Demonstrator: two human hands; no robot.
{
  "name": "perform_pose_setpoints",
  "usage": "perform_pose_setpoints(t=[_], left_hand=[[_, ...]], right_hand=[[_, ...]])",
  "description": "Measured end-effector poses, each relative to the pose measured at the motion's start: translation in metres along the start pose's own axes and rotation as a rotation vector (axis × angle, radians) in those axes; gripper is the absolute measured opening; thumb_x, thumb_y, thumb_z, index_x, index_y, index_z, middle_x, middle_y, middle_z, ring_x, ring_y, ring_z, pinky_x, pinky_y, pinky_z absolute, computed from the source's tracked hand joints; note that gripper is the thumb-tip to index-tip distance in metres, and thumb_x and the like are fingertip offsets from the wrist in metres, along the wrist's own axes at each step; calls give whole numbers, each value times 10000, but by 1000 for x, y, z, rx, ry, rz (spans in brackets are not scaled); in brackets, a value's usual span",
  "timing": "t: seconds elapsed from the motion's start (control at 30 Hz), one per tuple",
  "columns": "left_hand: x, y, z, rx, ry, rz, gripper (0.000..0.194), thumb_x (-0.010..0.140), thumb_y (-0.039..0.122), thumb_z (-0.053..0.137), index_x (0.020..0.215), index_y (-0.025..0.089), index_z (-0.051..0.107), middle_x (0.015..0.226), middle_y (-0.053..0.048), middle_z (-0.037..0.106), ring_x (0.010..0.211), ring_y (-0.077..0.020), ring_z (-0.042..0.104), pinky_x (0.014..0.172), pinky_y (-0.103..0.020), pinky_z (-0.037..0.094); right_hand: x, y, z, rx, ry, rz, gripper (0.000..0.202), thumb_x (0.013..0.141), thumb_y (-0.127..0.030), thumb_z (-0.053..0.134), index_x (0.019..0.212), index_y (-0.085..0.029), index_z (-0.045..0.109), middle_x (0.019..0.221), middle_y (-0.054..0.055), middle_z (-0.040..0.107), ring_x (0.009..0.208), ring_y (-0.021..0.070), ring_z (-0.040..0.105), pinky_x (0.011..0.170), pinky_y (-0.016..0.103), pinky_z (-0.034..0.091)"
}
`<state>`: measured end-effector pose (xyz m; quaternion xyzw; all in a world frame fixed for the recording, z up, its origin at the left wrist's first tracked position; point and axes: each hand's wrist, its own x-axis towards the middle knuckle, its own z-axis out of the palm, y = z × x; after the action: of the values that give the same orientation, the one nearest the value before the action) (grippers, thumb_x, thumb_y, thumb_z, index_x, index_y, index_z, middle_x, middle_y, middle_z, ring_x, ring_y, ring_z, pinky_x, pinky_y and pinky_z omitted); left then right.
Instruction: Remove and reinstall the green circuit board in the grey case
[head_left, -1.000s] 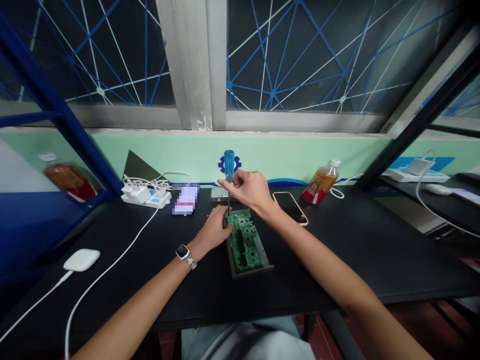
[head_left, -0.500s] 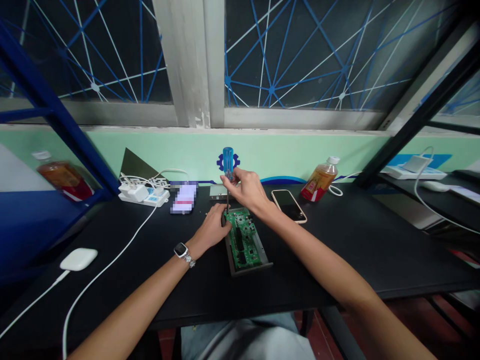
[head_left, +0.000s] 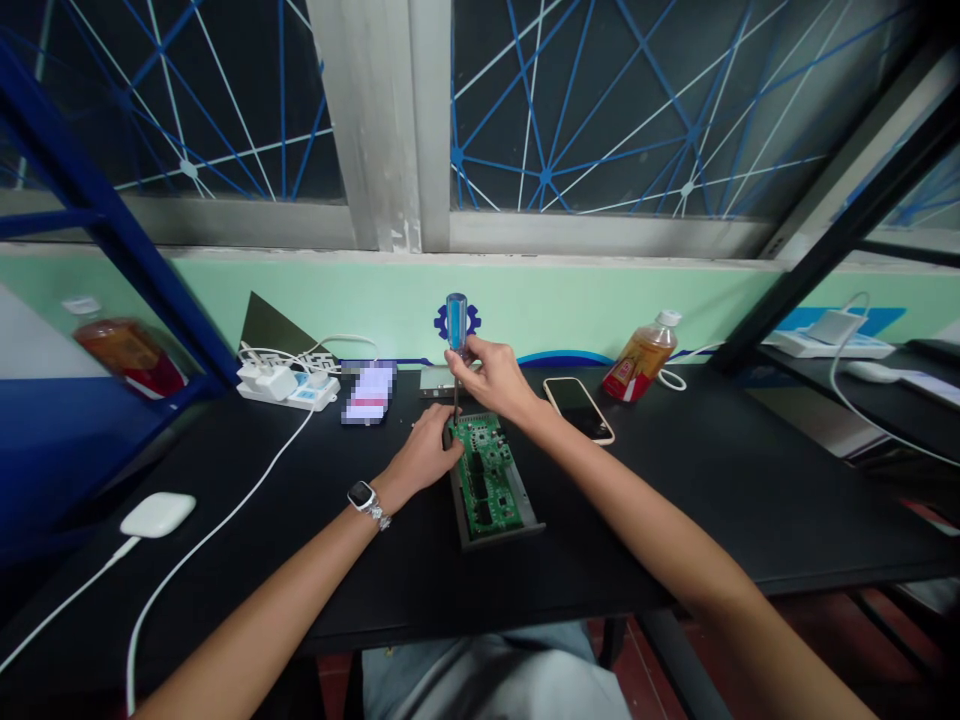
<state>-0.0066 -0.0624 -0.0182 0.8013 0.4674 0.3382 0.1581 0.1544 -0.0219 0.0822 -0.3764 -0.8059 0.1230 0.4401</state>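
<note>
A green circuit board sits in a shallow metal tray on the black desk in front of me. Upright over its far left corner stands a screwdriver with a clear blue handle, its tip at the board. My right hand pinches the lower handle between thumb and fingers. My left hand grips the left edge of the tray, thumb over the board's side and fingertips near the screwdriver's shaft. The exact spot under the tip is hidden by my left fingers.
Behind the board lies a metal plate. A phone and a drink bottle are to the right. Leftward are a lit phone, a power strip with cables, and a white charging case.
The screwdriver handle appears turned slightly, its faces catching the light differently. Both hands and the board stay in place.
</note>
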Motion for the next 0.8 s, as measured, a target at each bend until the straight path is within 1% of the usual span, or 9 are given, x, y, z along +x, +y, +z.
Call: perform_pose_setpoints(t=[0.1, 0.23, 0.3, 0.4, 0.5, 0.6, 0.67, 0.73, 0.8], left_hand=[[2, -4, -4, -5, -11, 8, 392, 819, 129, 576, 1207, 191, 570, 1158, -94, 617, 1110, -271, 612, 985, -430, 486], [3, -7, -9, -25, -24, 33, 400, 851, 187, 607, 1249, 190, 565, 1206, -105, 626, 1128, -273, 610, 1010, -439, 473], [4, -7, -10, -58, -3, 59, 374, 897, 265, 606, 1262, 190, 570, 1233, -112, 635, 1154, -276, 604, 1026, -443, 464], [8, -7, -10, -163, 59, 66, 379, 958, 339, 555, 1309, 198, 572, 1286, -111, 655, 1191, -271, 611, 1052, -439, 457], [15, -9, -9, -329, 81, 26, 393, 986, 362, 513, 1335, 198, 590, 1255, -100, 703, 1156, -257, 660, 1041, -417, 483], [20, -12, -8, -482, 70, -16, 382, 987, 384, 515, 1273, 168, 648, 1176, -108, 744, 1076, -255, 708, 985, -404, 532], [21, -13, -7, -542, 87, -41, 362, 973, 387, 544, 1211, 153, 683, 1163, -116, 749, 1053, -260, 721, 959, -403, 551], [20, -14, -6, -557, 111, -58, 339, 956, 383, 576, 1162, 150, 709, 1145, -119, 755, 1042, -267, 726, 951, -407, 558], [19, -13, -6, -545, 127, -69, 329, 942, 381, 597, 1142, 153, 724, 1113, -115, 765, 1027, -274, 731, 946, -418, 562]], right_hand=[[2, 4, -4, 83, -66, 32, 369, 959, -519, 497, 795, -191, 537, 734, 22, 618, 676, 150, 571, 628, 290, 430], [5, 7, -9, 267, -199, 77, 383, 972, -531, 474, 932, -171, 599, 900, 71, 685, 801, 171, 640, 675, 293, 496], [6, 7, -12, 359, -261, 98, 363, 979, -508, 474, 974, -167, 601, 962, 83, 692, 828, 166, 653, 673, 284, 521], [8, 7, -15, 449, -322, 158, 334, 981, -477, 488, 1028, -166, 601, 970, 76, 682, 845, 158, 648, 670, 266, 550], [9, 7, -15, 513, -334, 189, 353, 976, -475, 499, 1085, -157, 609, 951, 66, 668, 858, 155, 639, 689, 262, 573], [9, 8, -12, 536, -332, 176, 387, 978, -487, 484, 1102, -147, 619, 953, 68, 670, 850, 154, 638, 679, 261, 574], [9, 9, -10, 500, -316, 160, 383, 973, -488, 493, 1083, -146, 625, 954, 72, 683, 854, 158, 644, 685, 267, 564], [8, 11, -8, 414, -266, 136, 338, 935, -465, 573, 1034, -146, 625, 927, 67, 695, 842, 164, 655, 713, 284, 550], [7, 14, -5, 332, -221, 121, 296, 874, -430, 667, 949, -149, 615, 854, 52, 698, 788, 166, 664, 717, 298, 536]])
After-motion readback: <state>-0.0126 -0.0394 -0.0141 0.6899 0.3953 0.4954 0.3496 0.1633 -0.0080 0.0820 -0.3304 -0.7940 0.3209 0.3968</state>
